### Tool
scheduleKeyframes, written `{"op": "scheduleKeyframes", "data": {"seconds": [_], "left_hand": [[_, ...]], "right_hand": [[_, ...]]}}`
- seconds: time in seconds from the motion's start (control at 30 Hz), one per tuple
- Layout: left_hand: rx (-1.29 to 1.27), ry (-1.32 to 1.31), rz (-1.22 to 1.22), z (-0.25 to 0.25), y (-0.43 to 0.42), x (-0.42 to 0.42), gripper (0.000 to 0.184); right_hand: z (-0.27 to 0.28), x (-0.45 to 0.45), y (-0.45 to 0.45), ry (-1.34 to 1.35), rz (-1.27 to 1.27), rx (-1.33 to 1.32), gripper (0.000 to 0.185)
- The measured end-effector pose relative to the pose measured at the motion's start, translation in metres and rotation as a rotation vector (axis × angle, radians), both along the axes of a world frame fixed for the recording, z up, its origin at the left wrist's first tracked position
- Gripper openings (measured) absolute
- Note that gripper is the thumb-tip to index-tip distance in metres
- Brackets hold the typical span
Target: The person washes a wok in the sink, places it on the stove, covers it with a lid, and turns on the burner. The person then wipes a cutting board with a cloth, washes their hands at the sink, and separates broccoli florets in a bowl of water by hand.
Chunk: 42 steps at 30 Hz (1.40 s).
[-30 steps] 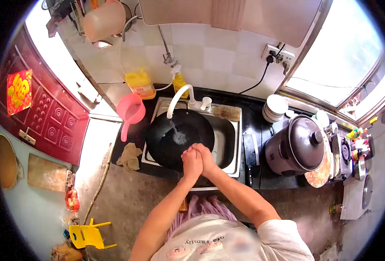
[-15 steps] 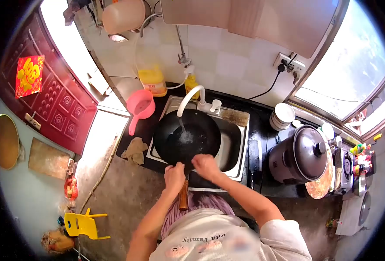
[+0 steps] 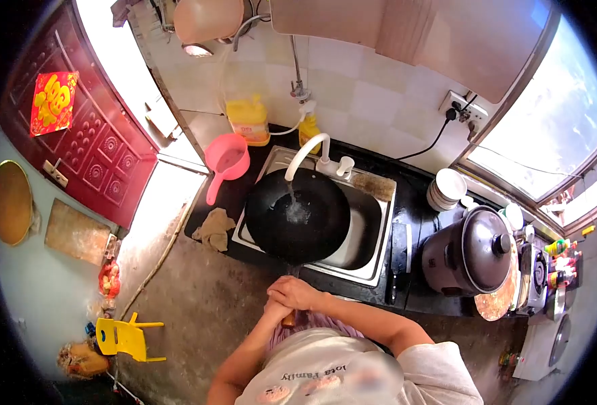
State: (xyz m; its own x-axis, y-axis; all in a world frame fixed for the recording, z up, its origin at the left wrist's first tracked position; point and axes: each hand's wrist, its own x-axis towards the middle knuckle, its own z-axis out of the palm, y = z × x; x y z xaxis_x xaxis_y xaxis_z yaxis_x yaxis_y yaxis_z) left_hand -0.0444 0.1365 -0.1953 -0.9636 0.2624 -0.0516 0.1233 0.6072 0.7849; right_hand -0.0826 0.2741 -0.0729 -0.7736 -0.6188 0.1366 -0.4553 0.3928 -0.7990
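Water (image 3: 292,196) runs from a curved white tap (image 3: 306,154) into a black wok (image 3: 297,236), which sits at the centre of the frame over the left part of a steel double sink (image 3: 387,229). Below the wok, just under the middle of the frame, the right hand (image 3: 297,292) lies over the left hand (image 3: 278,309), the two pressed together above the wok's handle; its wooden end (image 3: 288,320) shows beneath them, against purple cloth (image 3: 322,322). The right hand's fingers bend across the left, but how far the left hand's fingers close is hidden, so I cannot tell its grip. To the left of the wok are a pink dipper (image 3: 228,156) and, nearer the bottom of the frame, a crumpled beige cloth (image 3: 214,229) at the counter's edge. Behind the sink, toward the upper middle, stand a large yellow jug (image 3: 249,121) and a smaller yellow bottle (image 3: 308,128). Right of the sink lies a knife (image 3: 400,260), with a lidded dark pot (image 3: 467,253) beyond it and stacked white bowls (image 3: 447,189) just above the pot. In the lower left, a yellow chair (image 3: 126,337) is on the floor (image 3: 197,310).
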Motion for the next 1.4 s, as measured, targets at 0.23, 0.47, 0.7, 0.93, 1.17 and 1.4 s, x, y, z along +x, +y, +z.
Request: {"op": "scheduleKeyframes", "data": {"seconds": [0.23, 0.47, 0.7, 0.93, 1.17, 1.4], "left_hand": [[0.498, -0.666, 0.202, 0.058, 0.022, -0.018, 0.047], [0.599, -0.785, 0.237, 0.069, 0.026, -0.022, 0.045], [0.632, -0.824, 0.241, 0.069, 0.03, -0.019, 0.044], [0.653, -0.848, 0.243, 0.07, 0.036, -0.015, 0.042], [0.662, -0.86, 0.239, 0.071, 0.039, -0.011, 0.041], [0.667, -0.876, 0.242, 0.073, 0.041, -0.008, 0.039]], "right_hand": [[-0.002, 0.0, -0.003, -0.013, -0.014, -0.006, 0.027], [0.009, 0.011, -0.002, -0.047, 0.068, -0.208, 0.026], [0.002, 0.015, -0.002, -0.037, 0.008, -0.086, 0.027], [-0.004, 0.021, 0.003, -0.052, -0.022, -0.108, 0.029], [-0.003, 0.024, 0.009, -0.022, -0.034, -0.09, 0.027], [-0.007, 0.024, 0.008, 0.015, -0.05, -0.136, 0.026]]}}
